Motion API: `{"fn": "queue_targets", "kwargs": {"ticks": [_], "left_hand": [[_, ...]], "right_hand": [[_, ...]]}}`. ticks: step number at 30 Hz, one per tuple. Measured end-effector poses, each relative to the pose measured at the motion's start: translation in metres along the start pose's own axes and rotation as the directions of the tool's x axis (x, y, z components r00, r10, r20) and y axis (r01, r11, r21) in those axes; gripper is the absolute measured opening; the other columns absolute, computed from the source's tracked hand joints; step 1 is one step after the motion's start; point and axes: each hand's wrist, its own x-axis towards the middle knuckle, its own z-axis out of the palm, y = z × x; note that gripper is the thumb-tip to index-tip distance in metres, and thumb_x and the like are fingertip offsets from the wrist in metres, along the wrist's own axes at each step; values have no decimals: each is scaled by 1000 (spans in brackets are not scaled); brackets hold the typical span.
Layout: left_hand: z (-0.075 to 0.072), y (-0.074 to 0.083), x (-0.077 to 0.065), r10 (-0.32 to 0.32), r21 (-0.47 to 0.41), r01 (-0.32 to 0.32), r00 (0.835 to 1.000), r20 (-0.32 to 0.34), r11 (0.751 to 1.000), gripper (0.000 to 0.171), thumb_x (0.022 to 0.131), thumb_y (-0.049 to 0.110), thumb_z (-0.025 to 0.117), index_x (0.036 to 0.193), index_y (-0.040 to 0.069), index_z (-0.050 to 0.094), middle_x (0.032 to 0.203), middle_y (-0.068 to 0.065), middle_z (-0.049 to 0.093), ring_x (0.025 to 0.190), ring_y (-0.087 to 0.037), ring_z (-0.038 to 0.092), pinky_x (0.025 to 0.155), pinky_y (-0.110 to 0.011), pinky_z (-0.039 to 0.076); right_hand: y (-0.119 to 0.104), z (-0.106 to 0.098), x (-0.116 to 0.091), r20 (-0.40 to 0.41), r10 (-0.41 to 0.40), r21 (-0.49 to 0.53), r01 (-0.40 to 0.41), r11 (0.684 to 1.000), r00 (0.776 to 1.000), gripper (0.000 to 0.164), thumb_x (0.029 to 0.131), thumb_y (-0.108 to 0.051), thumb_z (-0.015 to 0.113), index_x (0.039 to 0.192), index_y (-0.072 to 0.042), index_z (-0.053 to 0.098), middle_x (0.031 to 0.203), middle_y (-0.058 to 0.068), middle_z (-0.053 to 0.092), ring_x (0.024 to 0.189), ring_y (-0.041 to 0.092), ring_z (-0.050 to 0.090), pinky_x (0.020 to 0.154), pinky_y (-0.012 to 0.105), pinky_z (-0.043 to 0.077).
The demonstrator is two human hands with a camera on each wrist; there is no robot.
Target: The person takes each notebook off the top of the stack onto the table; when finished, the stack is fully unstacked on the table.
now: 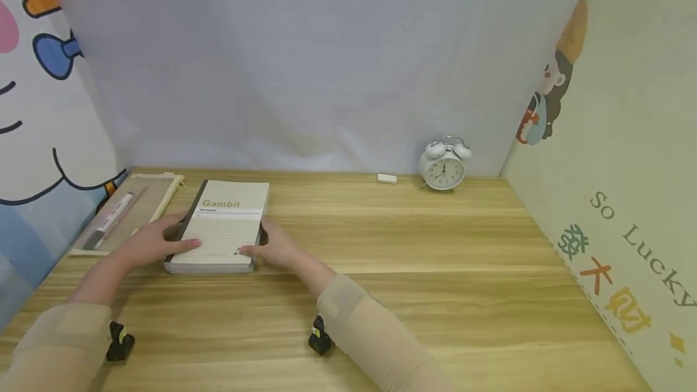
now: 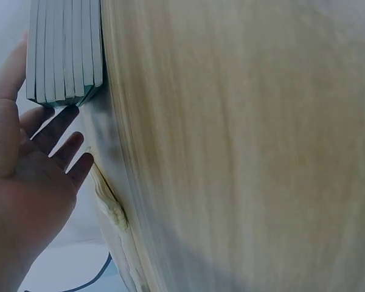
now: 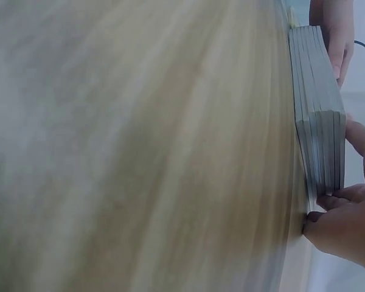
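A stack of several notebooks (image 1: 225, 225), the top one with a cream cover reading "Gambit", lies on the left part of the table. My left hand (image 1: 149, 244) holds its left side, thumb on the top cover. On the opposite side, my right hand (image 1: 279, 247) grips the stack with its thumb over the near right corner. In the left wrist view, fingertips touch the spine side of the notebooks (image 2: 64, 52). The right wrist view has the fingers (image 3: 334, 201) against the side of the pile.
Left of the stack lies a mesh zip pouch (image 1: 155, 198) with a marker (image 1: 115, 213) in it. At the back stand a white alarm clock (image 1: 443, 165) and a small white block (image 1: 387, 179). Two black clip-like objects (image 1: 120, 342) (image 1: 319, 336) sit near the forearms.
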Motion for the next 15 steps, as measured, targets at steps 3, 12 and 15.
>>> {"fn": "queue_targets", "kwargs": {"ticks": [3,12,15], "left_hand": [[-1,1,-1,11,-2,-11,1000,-5,1000,98,85,53,62,147,-7,16,144,-38,22,129,-58,21,99,-68,23],[-6,13,-2,55,-47,-57,998,-41,997,94,85,48,66,146,-8,20,143,-36,28,129,-56,24,100,-66,24],[-9,21,-3,75,-74,-78,996,-45,994,91,86,44,66,145,-10,22,132,-33,43,122,-51,38,97,-62,33]], "right_hand": [[-1,-1,-2,-2,15,21,-15,1000,1000,75,83,-30,73,145,-14,35,139,6,49,130,20,43,108,32,33],[-3,-13,-6,-23,-26,66,28,997,999,81,80,-19,75,148,-18,31,146,3,43,137,22,34,112,40,25],[-2,-20,-8,-15,-41,95,42,995,999,79,79,-13,76,146,-16,34,134,6,53,126,24,46,104,37,37]]}}
